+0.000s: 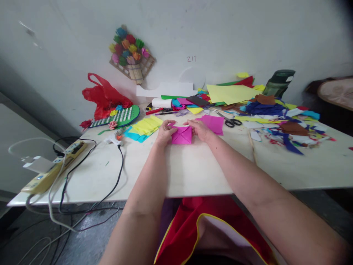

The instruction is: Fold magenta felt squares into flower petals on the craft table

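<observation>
A small square of magenta paper (182, 136) with crossing crease lines is held between my two hands over the table. My left hand (165, 133) pinches its left edge, and my right hand (199, 129) grips the upper right corner. Fingers cover parts of both side edges. Just behind my right hand lies more magenta paper (214, 124). Yellow paper sheets (146, 126) rest on blue paper (136, 136) to the left of my left hand.
Black scissors (233, 122) lie right of the magenta paper, near heaped paper scraps (292, 129). A glue gun (114, 138) with a black cord and a power strip (55, 169) are on the left. A green bottle (278, 82) stands at the back right.
</observation>
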A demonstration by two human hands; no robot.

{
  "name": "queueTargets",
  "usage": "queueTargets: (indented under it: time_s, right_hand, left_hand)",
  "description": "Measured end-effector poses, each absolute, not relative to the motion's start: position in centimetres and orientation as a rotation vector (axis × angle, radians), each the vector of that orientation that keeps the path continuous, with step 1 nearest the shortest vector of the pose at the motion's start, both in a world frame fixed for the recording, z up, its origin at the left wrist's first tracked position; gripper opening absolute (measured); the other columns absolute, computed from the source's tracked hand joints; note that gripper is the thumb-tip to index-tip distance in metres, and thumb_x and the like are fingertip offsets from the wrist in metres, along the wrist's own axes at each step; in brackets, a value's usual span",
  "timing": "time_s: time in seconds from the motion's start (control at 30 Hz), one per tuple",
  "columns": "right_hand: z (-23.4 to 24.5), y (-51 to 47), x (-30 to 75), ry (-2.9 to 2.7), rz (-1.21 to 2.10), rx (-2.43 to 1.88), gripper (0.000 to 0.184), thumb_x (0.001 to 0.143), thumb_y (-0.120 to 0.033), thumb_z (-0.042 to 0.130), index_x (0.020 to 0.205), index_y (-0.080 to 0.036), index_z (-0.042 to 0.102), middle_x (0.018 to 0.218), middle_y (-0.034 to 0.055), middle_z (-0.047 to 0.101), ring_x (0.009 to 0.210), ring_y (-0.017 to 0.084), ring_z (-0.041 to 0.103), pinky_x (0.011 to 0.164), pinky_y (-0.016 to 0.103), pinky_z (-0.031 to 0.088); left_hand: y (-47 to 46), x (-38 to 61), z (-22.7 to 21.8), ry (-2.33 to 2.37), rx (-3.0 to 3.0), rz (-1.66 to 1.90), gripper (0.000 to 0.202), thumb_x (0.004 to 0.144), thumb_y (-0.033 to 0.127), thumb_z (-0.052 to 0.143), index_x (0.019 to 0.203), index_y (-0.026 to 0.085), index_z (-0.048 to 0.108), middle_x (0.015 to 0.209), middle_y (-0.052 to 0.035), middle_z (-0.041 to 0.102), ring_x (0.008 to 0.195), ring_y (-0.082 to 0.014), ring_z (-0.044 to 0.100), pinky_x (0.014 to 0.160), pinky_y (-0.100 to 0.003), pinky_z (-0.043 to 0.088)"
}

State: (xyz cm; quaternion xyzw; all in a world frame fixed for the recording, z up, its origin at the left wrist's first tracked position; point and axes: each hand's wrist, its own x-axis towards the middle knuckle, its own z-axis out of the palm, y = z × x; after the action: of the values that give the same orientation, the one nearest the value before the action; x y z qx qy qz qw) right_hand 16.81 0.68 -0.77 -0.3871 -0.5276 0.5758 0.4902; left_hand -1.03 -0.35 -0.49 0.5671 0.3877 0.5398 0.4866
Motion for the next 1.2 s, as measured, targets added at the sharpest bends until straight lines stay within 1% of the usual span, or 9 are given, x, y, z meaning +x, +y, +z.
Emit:
queueTargets:
  time_s: [0.13, 0.3, 0.43, 0.63, 0.77, 0.87, 0.93, 1.07, 1.2]
  right_hand:
    - [-0.59, 0.61, 16.84, -1.268, 1.423, -1.009, 0.029, 0.077, -0.039, 0.055, 0.084, -0.013, 0.065, 0.051, 0.0013, 0.06, 0.042, 0.012, 0.051, 0.042, 0.024, 0.038]
    - [-0.13, 0.28, 17.22, -1.319, 1.465, -0.96, 0.018, 0.07, -0.023, 0.057, 0.08, -0.012, 0.066, 0.049, 0.0012, 0.059, 0.04, 0.013, 0.052, 0.039, 0.024, 0.039]
    - [-0.21, 0.3, 17.38, -1.374, 1.455, -0.987, 0.023, 0.066, -0.014, 0.057, 0.086, -0.013, 0.068, 0.048, 0.0001, 0.059, 0.039, 0.012, 0.051, 0.038, 0.024, 0.04]
    - [-0.6, 0.52, 17.26, -1.402, 1.418, -0.987, 0.022, 0.066, -0.01, 0.056, 0.082, -0.016, 0.07, 0.05, -0.0006, 0.06, 0.042, 0.01, 0.05, 0.041, 0.023, 0.041]
    - [-0.72, 0.61, 17.22, -1.396, 1.404, -0.953, 0.021, 0.066, -0.009, 0.056, 0.078, -0.015, 0.071, 0.055, 0.0009, 0.063, 0.046, 0.009, 0.051, 0.045, 0.022, 0.04]
    - [-0.65, 0.58, 17.17, -1.381, 1.396, -0.938, 0.02, 0.065, -0.008, 0.055, 0.075, -0.014, 0.071, 0.056, 0.0009, 0.063, 0.048, 0.009, 0.05, 0.046, 0.02, 0.039]
    - [-0.59, 0.55, 17.12, -1.377, 1.391, -0.932, 0.02, 0.064, -0.008, 0.056, 0.074, -0.015, 0.071, 0.058, 0.0008, 0.063, 0.049, 0.009, 0.05, 0.046, 0.02, 0.039]
    - [-0.62, 0.58, 17.05, -1.389, 1.361, -0.946, 0.019, 0.064, -0.008, 0.056, 0.074, -0.015, 0.071, 0.059, 0.0008, 0.063, 0.05, 0.009, 0.05, 0.049, 0.021, 0.04]
    - [-0.79, 0.7, 17.02, -1.414, 1.323, -0.957, 0.02, 0.064, -0.009, 0.056, 0.076, -0.015, 0.071, 0.059, 0.0001, 0.063, 0.05, 0.009, 0.051, 0.051, 0.022, 0.04]
  left_hand:
    - [-0.23, -1.06, -0.57, 0.938, 1.404, 1.311, 0.043, 0.056, 0.023, 0.07, 0.095, 0.018, 0.052, 0.064, 0.0026, 0.06, 0.047, -0.0069, 0.048, 0.046, -0.019, 0.032]
    - [-0.25, -1.09, -0.59, 0.951, 1.409, 1.323, 0.04, 0.057, 0.022, 0.07, 0.093, 0.018, 0.053, 0.063, 0.0031, 0.059, 0.045, -0.0064, 0.046, 0.045, -0.019, 0.031]
    - [-0.39, -1.08, -0.53, 0.942, 1.397, 1.325, 0.04, 0.056, 0.022, 0.069, 0.093, 0.018, 0.054, 0.063, 0.0029, 0.059, 0.047, -0.0074, 0.047, 0.047, -0.02, 0.033]
    - [-0.2, -1.22, -0.66, 0.978, 1.347, 1.327, 0.034, 0.057, 0.021, 0.066, 0.09, 0.019, 0.058, 0.062, 0.0027, 0.058, 0.047, -0.0083, 0.047, 0.047, -0.02, 0.033]
    - [0.0, -1.19, -0.67, 0.999, 1.337, 1.343, 0.022, 0.056, 0.02, 0.061, 0.077, 0.016, 0.062, 0.065, 0.0014, 0.06, 0.048, -0.0071, 0.045, 0.045, -0.019, 0.031]
    - [-0.09, -1.08, -0.49, 1.033, 1.313, 1.315, 0.016, 0.055, 0.019, 0.059, 0.07, 0.015, 0.062, 0.057, 0.0024, 0.055, 0.045, -0.0069, 0.042, 0.043, -0.02, 0.028]
    - [-0.09, -1.04, -0.42, 1.048, 1.302, 1.304, 0.015, 0.055, 0.019, 0.057, 0.069, 0.015, 0.062, 0.052, 0.0027, 0.051, 0.042, -0.007, 0.039, 0.042, -0.02, 0.027]
    - [0.26, -1.12, -0.59, 1.022, 1.254, 1.329, 0.017, 0.055, 0.017, 0.054, 0.069, 0.015, 0.063, 0.051, 0.0018, 0.05, 0.041, -0.0075, 0.038, 0.04, -0.021, 0.025]
    - [0.3, -1.25, -0.7, 1.003, 1.218, 1.29, 0.02, 0.052, 0.014, 0.053, 0.07, 0.016, 0.061, 0.05, 0.0027, 0.048, 0.042, -0.0082, 0.041, 0.042, -0.021, 0.03]
